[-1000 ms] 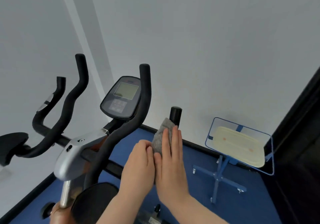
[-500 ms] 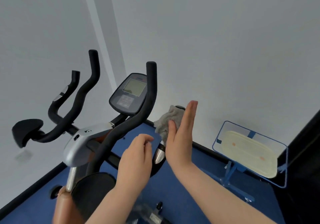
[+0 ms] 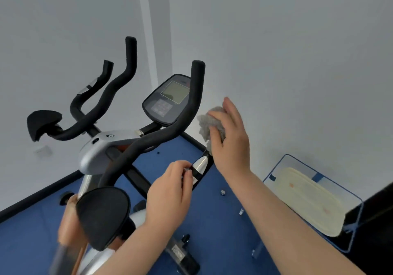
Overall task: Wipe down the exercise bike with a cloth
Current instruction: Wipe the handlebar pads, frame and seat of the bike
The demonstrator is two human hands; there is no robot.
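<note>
Grey, soft, light cloth is bunching under the right hand, whose grip is pressing it round the handlebar end while the left hand is pinching the chrome collar just below.

Open gap between handlebar and wall | console blocks left of it | tray stand crowds lower right | blue floor bare between.

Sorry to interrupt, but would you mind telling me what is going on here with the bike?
A person is wiping down an exercise bike. Their right hand grips a grey cloth bunched over the upright end of the right-side handlebar grip. Their left hand pinches that grip lower down, beside its silver sensor band. The console sits untouched.
</note>
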